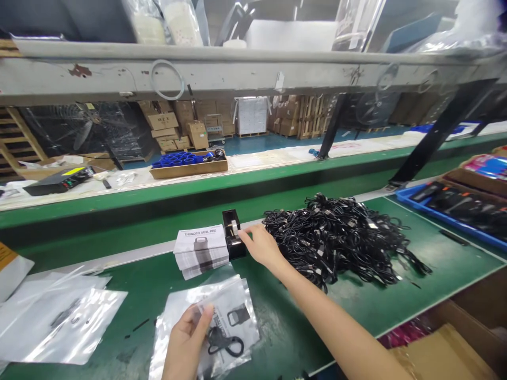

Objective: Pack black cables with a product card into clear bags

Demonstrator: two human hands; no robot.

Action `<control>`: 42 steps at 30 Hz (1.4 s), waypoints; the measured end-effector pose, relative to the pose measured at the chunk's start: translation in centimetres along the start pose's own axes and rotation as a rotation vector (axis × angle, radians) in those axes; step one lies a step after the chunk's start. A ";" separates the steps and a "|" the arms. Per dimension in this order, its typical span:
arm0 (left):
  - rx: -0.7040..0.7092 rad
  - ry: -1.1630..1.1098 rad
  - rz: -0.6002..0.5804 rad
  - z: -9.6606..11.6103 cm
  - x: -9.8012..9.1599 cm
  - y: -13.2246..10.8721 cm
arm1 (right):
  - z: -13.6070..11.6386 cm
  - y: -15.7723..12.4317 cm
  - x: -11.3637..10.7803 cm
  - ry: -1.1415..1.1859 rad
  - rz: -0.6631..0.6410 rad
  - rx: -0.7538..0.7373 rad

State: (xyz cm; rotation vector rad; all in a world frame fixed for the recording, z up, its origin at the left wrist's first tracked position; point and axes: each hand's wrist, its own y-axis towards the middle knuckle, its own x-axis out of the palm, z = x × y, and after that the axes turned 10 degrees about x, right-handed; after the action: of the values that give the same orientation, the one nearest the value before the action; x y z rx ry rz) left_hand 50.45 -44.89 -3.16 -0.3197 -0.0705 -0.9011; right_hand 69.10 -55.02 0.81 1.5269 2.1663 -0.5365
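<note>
My left hand (189, 335) pinches the upper edge of a clear plastic bag (247, 338) between thumb and fingers. Through the film I see a coiled black cable (225, 345) and a printed leaflet (238, 315). More flat bags lie beneath it. My right hand (262, 246) reaches forward to a black tape dispenser (236, 250), its thumb and forefinger closed at the edge of the white tape roll (233, 228). Beside the dispenser, on its left, stands a stack of folded leaflets (201, 248) printed "THUNDERTRAIL PRO".
A heap of black cables (340, 243) lies right of the dispenser. Filled clear bags (59, 322) are piled at left. A blue tray (455, 211) of black devices stands far right. A carton (190, 168) of blue items sits on the ledge, below an overhead shelf (237, 74).
</note>
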 end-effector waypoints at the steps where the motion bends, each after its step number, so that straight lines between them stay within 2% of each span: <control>1: 0.001 -0.004 -0.003 0.0 0.0 0.0 | -0.2 0.9 0.3 -0.010 -0.022 0.023; 5: 0.055 -0.005 0.023 -0.3 0.2 0.1 | -0.6 2.5 1.4 0.036 -0.140 0.108; 10: 0.075 0.003 0.045 -0.9 0.1 0.6 | -0.2 1.0 1.7 0.168 -0.183 0.104; 14: 0.078 0.030 0.023 -1.3 0.1 1.1 | 1.0 -0.9 1.8 0.160 -0.135 0.040; 17: 0.098 0.059 0.048 -1.3 0.2 1.1 | 2.2 -2.1 1.9 0.112 -0.057 0.026; 19: 0.102 0.054 0.063 -1.2 0.3 1.0 | 2.8 -3.3 1.7 0.098 -0.061 0.024; 22: 0.113 0.044 0.072 -0.9 0.4 0.8 | 2.9 -5.8 1.2 0.126 -0.186 0.018; 26: 0.142 0.087 0.051 -0.5 0.6 0.4 | 2.0 -9.7 1.2 0.409 -0.491 0.079; 28: 0.181 0.161 0.024 -0.3 0.7 0.1 | 1.6 -10.9 1.8 0.508 -0.545 0.105; 29: 0.209 0.202 0.019 -0.2 0.9 -0.1 | 1.4 -11.2 2.2 0.506 -0.526 0.107; 34: 0.291 0.298 0.077 0.4 1.5 -1.4 | 1.2 -11.1 3.8 0.348 -0.351 0.110; 38: 0.258 0.240 0.092 0.7 1.7 -1.9 | 1.7 -11.0 3.5 -0.008 -0.251 0.066; 40: 0.229 0.188 0.096 1.0 1.2 -1.9 | 1.9 -11.1 2.7 -0.155 -0.258 0.027; 42: 0.201 0.174 0.117 1.5 0.0 -2.0 | 1.7 -11.0 1.5 -0.214 -0.361 -0.027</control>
State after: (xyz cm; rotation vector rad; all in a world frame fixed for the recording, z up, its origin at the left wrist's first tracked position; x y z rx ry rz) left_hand 49.00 -45.55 -1.21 -0.0571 0.0182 -0.7956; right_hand 58.47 -58.27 -0.75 1.0136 2.2745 -0.7457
